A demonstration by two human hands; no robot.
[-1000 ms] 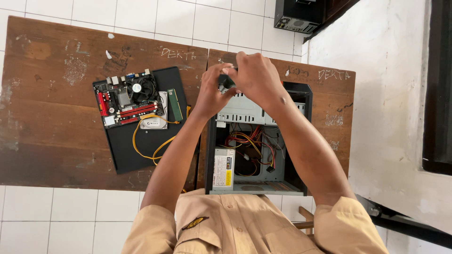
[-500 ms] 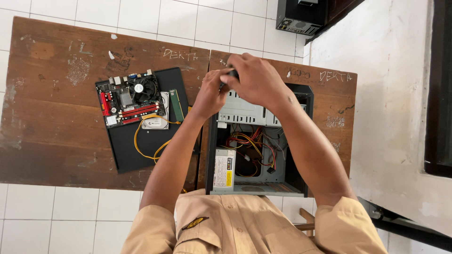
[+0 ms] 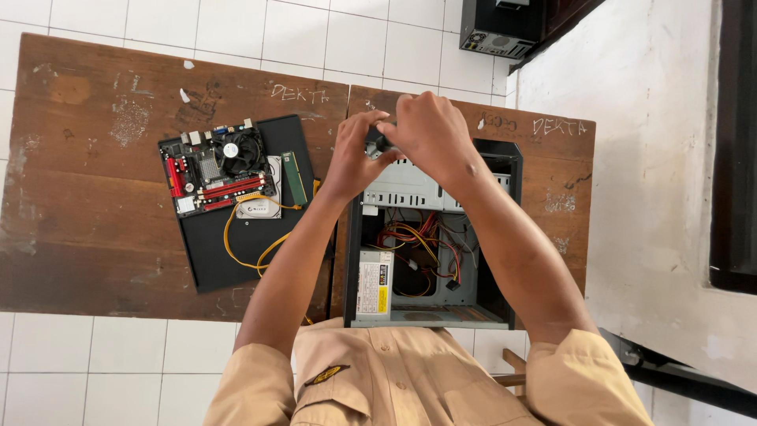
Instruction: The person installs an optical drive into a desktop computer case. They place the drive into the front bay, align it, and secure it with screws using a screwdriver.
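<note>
An open computer case point(image 3: 505, 308) lies on a brown wooden table point(image 3: 95, 205), showing a power supply point(image 3: 372, 284) and coloured cables point(image 3: 422, 241). Both my hands meet above the case's far end. My left hand point(image 3: 355, 162) and my right hand point(image 3: 430, 134) close together around a small dark object point(image 3: 377, 143), mostly hidden by the fingers. The metal drive bay point(image 3: 410, 189) sits just below them.
A black side panel point(image 3: 229, 260) on the table carries a motherboard point(image 3: 217, 170), a hard drive point(image 3: 260, 207), a green memory stick point(image 3: 295, 178) and yellow cables point(image 3: 244, 244). Another black computer case point(image 3: 501, 28) stands on the white tiled floor beyond. A white wall point(image 3: 654, 181) runs along the right.
My two hands have stayed together at the case's far end, shifting slightly while working the small dark object. Nothing else on the table has moved.
</note>
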